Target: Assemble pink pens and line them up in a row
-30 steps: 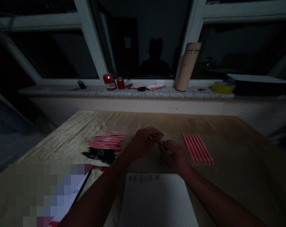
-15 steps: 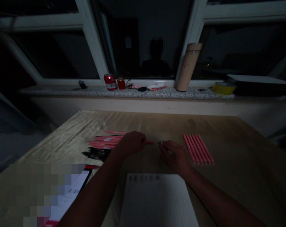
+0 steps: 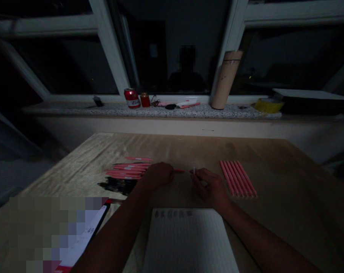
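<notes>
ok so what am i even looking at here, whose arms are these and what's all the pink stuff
This is one picture from a camera worn on a person's head, looking down at their own bare hands over a wooden table. The left hand is closed around a pink pen barrel. The right hand pinches a small white piece; it is too dim to say what. Left lies a loose pile of pink pens, right a neat row of pink barrels. A lined notepad lies nearest the person.
</notes>
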Demonstrator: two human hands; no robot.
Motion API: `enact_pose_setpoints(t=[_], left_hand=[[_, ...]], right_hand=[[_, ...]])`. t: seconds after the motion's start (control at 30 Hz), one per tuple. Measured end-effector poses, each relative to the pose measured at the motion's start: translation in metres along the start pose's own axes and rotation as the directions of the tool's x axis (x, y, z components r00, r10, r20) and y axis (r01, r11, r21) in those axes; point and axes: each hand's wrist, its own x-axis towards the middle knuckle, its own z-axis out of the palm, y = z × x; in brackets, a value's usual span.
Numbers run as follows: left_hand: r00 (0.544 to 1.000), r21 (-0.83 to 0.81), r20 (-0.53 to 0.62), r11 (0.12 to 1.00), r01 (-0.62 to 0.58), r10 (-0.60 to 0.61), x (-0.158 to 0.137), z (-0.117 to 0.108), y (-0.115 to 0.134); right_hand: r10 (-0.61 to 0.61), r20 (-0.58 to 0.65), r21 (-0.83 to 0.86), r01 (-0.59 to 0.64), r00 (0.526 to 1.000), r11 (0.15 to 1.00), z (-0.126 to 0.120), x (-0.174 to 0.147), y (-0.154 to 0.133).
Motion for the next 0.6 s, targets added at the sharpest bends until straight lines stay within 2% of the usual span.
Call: enact_pose_setpoints(t=[0.17, 0.6], left_hand=[[0.999, -0.01, -0.002, 0.998, 0.054, -0.054, -0.0004, -0.0023, -0.0013], [0.994, 0.031, -0.036, 0.994, 0.108, -0.106, 0.0031, 0.0007, -0.002]], right_hand=[[0.0, 0.007, 0.004, 0.0, 1.0, 1.0, 0.0004, -0.0006, 0.0006], [-0.005, -0.003, 0.016, 0.005, 1.0, 1.0, 0.0009, -0.0002, 0.0012]])
